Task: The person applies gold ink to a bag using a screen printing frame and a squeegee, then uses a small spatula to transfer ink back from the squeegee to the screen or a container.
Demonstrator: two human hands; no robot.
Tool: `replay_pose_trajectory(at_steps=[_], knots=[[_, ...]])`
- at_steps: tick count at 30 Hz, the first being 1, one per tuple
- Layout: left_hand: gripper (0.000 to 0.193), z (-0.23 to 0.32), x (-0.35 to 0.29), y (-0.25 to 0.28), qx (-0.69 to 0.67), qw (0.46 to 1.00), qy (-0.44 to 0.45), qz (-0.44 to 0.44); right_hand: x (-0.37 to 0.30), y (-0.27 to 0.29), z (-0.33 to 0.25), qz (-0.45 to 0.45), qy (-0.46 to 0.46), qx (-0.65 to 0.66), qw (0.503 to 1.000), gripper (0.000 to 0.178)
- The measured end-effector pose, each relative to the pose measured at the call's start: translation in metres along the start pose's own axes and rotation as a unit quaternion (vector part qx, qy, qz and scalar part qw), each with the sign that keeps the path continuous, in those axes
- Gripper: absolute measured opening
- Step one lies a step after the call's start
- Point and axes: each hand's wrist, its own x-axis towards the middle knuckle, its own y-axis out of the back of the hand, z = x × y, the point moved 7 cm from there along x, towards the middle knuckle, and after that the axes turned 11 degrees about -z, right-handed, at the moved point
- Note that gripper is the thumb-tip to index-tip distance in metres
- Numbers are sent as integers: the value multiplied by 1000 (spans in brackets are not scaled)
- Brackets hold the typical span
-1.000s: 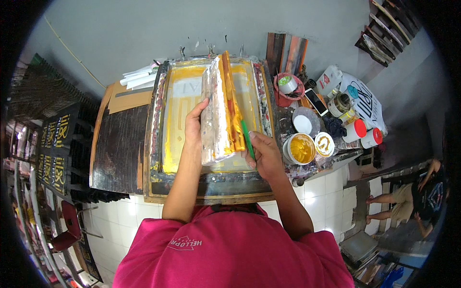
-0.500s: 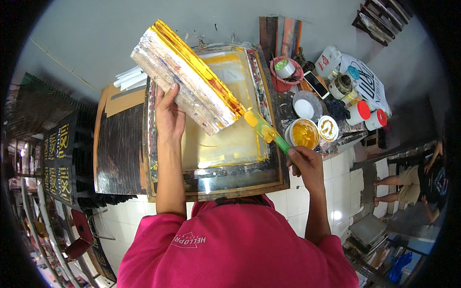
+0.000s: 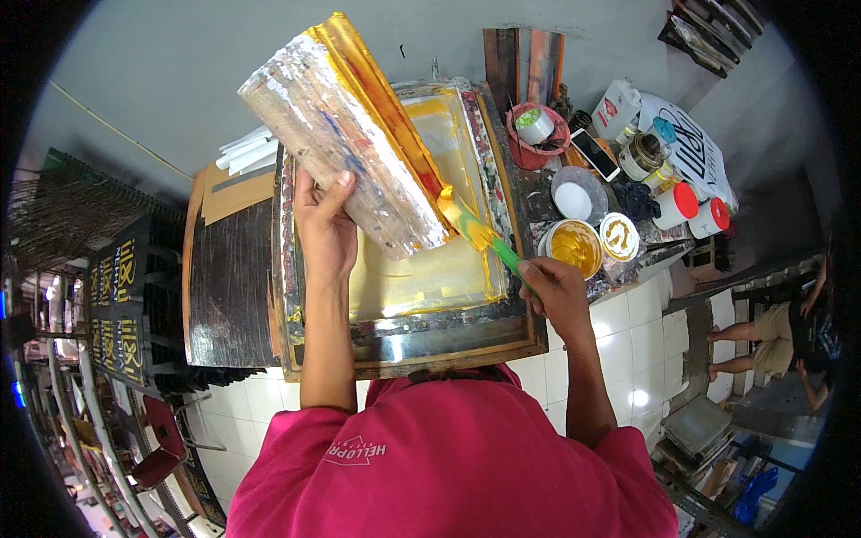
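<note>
My left hand grips a wide wooden squeegee by its paint-spotted wooden side, thumb on the near face. The squeegee is held up at a slant above a printing screen, and thick yellow ink coats its right-hand edge. In my right hand is an ink spatula with a green handle. Its yellow-smeared blade meets the lower right end of the squeegee's inky edge. Yellow ink also marks the border of the screen's mesh.
Right of the screen stand a white tub of yellow ink, its smeared lid, a phone, a red bucket and red-lidded jars. Dark printed pieces hang at left. Another person is at far right.
The squeegee has come up closer and turned steeper, showing more of its wooden face. My right hand has shifted slightly left and up, and the spatula blade has moved left along the inky edge.
</note>
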Motion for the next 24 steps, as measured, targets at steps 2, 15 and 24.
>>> replay_pose_trajectory(at_steps=[2,15,24], knots=[[60,1,-2,-3,14,1000,-3,-4,5,-3,-7,1,22,14,1000,25],[62,4,-11,-11,70,997,-14,-36,24,-2,-115,7,149,61,987,27],[56,9,-19,12,96,994,-44,-32,19,25,-152,12,189,116,975,24]])
